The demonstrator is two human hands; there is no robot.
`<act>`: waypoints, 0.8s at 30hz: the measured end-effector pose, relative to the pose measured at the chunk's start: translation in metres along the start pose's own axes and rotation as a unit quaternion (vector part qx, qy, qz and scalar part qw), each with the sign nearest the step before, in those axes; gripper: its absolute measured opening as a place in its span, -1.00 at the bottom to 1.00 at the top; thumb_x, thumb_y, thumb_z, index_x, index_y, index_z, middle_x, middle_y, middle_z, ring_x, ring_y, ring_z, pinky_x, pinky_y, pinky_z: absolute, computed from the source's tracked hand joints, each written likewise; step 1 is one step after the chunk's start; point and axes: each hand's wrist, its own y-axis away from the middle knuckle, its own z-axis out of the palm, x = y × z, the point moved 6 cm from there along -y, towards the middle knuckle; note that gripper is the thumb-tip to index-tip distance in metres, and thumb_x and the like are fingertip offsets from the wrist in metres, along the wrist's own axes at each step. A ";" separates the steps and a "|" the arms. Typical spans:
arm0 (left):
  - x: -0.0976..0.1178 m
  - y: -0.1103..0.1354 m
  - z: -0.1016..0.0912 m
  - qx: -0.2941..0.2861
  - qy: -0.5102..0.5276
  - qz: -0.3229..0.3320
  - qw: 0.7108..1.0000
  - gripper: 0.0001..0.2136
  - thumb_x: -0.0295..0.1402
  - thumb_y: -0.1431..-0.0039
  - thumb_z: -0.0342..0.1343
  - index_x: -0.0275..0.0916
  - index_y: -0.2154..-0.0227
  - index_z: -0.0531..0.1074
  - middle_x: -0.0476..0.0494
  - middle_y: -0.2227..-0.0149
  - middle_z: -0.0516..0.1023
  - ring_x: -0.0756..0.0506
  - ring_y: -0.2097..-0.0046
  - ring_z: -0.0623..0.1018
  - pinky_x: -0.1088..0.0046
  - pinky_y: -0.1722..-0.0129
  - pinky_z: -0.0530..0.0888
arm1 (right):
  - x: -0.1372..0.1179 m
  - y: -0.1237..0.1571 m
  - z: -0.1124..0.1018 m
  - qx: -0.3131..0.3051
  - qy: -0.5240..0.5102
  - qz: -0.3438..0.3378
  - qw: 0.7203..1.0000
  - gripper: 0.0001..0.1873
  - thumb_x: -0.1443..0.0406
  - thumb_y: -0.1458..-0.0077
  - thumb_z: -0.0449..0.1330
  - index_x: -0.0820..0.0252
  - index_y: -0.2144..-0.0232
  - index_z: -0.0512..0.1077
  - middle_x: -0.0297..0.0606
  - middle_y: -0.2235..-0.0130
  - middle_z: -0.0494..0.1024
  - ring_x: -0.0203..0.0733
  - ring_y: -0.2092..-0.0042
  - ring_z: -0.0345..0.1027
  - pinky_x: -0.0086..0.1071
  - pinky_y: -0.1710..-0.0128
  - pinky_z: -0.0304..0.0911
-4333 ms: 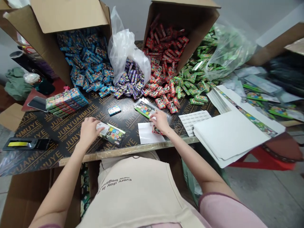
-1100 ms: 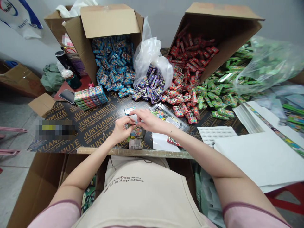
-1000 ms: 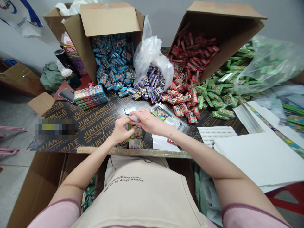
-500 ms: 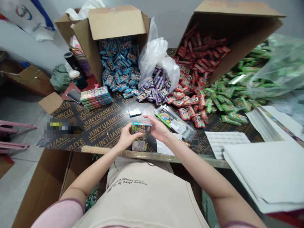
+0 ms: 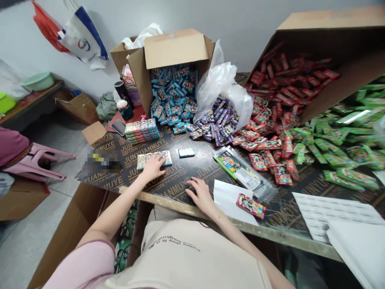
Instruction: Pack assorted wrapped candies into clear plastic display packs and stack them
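My left hand (image 5: 152,168) rests with spread fingers on a flat row of small printed boxes (image 5: 141,161), which lies on the dark table and is partly covered by the fingers. Just right of that row lies a single blue box (image 5: 186,152). My right hand (image 5: 201,193) hovers low near the table's front edge, fingers apart and holding nothing. Beside it are a white sheet (image 5: 221,198) and a red box (image 5: 251,206) on that sheet. Farther back sits a clear plastic sleeve (image 5: 245,174) with a green and black printed card.
A stack of box sets (image 5: 142,131) stands back left by a phone (image 5: 118,127). Behind are a carton of blue boxes (image 5: 176,92), purple boxes (image 5: 221,116), a carton of red boxes (image 5: 288,88) and green boxes (image 5: 339,140). A person's pink sleeve (image 5: 12,146) shows far left.
The printed pack held between both hands has gone down onto the table at the left, under my left hand. My right hand has come away from it. The view has swung left.
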 end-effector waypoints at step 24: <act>-0.164 -0.097 -0.106 0.138 0.026 -0.086 0.986 -0.17 -0.03 0.14 0.30 -0.30 -0.20 0.24 -0.31 -0.06 0.35 -0.31 -0.08 0.34 0.18 -0.10 0.27 | -0.015 0.005 0.020 -0.026 0.126 -0.034 0.991 -0.58 0.25 -0.17 0.12 0.11 -0.09 0.34 0.04 -0.26 0.23 0.16 -0.28 0.05 0.03 -0.12 0.06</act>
